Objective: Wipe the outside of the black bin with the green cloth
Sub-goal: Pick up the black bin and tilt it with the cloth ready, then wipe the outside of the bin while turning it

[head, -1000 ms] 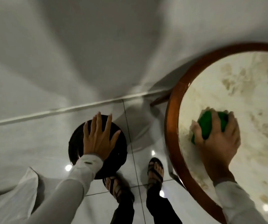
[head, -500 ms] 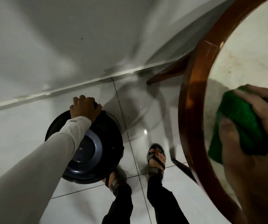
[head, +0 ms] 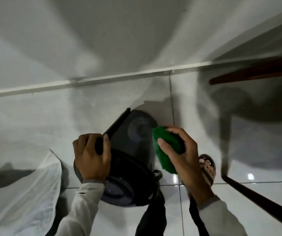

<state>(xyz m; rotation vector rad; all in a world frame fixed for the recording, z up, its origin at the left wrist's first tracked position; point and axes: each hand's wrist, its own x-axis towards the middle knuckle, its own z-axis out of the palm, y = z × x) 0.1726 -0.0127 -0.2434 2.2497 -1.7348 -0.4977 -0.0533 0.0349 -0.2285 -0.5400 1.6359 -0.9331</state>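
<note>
Down on the glossy white tiled floor (head: 34, 126), near the skirting, the black bin (head: 133, 147) is tipped over on its side, its flat round base turned away from the person and its open mouth toward them. The left hand (head: 92, 157) is closed around the rim, apparently to steady the bin at this tilt so the curved outer wall faces the cloth. The right hand (head: 181, 150) is curled firmly round the green cloth (head: 164, 149) — bunched into a thick pad, with a coarse, nubbly look — and presses it against the bin's right flank, just beside the base. The bin looks like smooth matte plastic (slightly tapered toward the base). A clear, crinkled plastic bag (head: 26, 193) lies on the floor to the left, apart from the bin — probably its liner.
</note>
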